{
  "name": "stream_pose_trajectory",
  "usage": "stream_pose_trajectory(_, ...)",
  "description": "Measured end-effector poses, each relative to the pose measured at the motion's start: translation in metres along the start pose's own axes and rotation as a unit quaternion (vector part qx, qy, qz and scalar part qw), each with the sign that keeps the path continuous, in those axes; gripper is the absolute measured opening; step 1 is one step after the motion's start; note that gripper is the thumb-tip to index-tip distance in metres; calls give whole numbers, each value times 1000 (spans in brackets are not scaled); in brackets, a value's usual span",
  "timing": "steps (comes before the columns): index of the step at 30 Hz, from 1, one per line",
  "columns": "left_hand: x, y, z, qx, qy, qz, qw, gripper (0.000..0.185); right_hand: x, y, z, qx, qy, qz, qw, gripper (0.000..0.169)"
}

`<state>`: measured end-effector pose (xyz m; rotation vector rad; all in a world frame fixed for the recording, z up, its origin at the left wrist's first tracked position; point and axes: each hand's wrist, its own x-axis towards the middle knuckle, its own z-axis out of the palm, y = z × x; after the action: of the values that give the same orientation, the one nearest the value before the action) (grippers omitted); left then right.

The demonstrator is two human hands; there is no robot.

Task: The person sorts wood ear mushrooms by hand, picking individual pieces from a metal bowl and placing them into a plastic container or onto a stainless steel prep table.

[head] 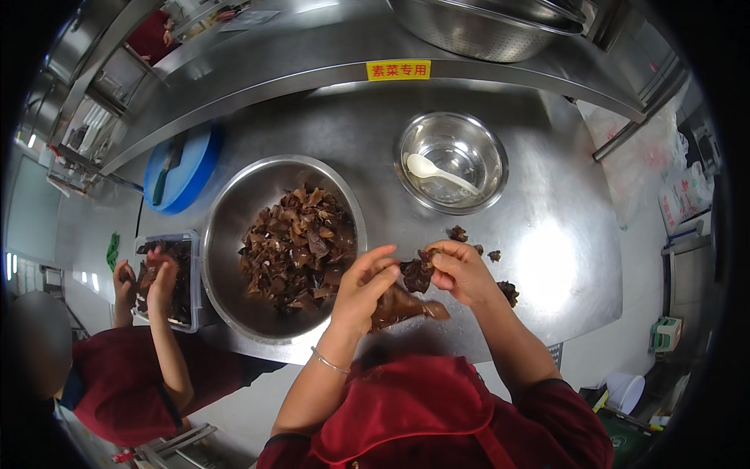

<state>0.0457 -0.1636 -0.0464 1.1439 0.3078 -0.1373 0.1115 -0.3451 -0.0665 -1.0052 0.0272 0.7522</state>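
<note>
In front of me, my right hand (460, 269) pinches a dark, crinkled piece of wood ear fungus (417, 277) between thumb and fingers. My left hand (364, 287) is close against the piece's left edge, thumb and forefinger tips near it; whether they grip it is unclear. Below lies a larger, wet brown piece of fungus (404, 311) on the steel table (545, 305), partly hidden by my left hand. A wide steel bowl (231, 305) to the left holds a heap of torn wood ear (299, 246). Small dark scraps (459, 233) lie beyond and beside my right hand.
A steel basin (498, 187) with a white spoon (430, 168) stands farther back. At left, a co-worker's hands (161, 281) handle fungus over a plastic tub (195, 281). A knife (167, 170) rests on a blue-rimmed board (196, 182). A raised shelf (281, 82) carries a colander (498, 41).
</note>
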Motion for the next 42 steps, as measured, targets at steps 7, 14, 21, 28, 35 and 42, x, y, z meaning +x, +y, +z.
stream_pose_trajectory(7, -4, 5, -2, 157, -9, 8, 987, 22, 10, 1, 22, -98, -7, -4, 995, 12)
stream_pose_trajectory(14, -18, 24, -7, 329, 39, 49, 942, 16, 13, 5, 44, -281, -72, -102, 952, 16)
stream_pose_trajectory(21, -22, 23, -25, 393, 23, 234, 889, 14, 25, 4, 55, 54, -84, 126, 987, 5)
stream_pose_trajectory(28, -33, 43, -88, 202, 259, 180, 927, 27, 27, -1, 5, -274, 77, -65, 956, 22)
stream_pose_trajectory(35, -36, 47, -153, 155, 373, 155, 902, 50, -6, -9, 2, -554, 100, 21, 826, 65)
stream_pose_trajectory(42, -42, 50, -125, -82, 223, 94, 967, 21, 53, 12, 146, -484, -180, -269, 813, 59)
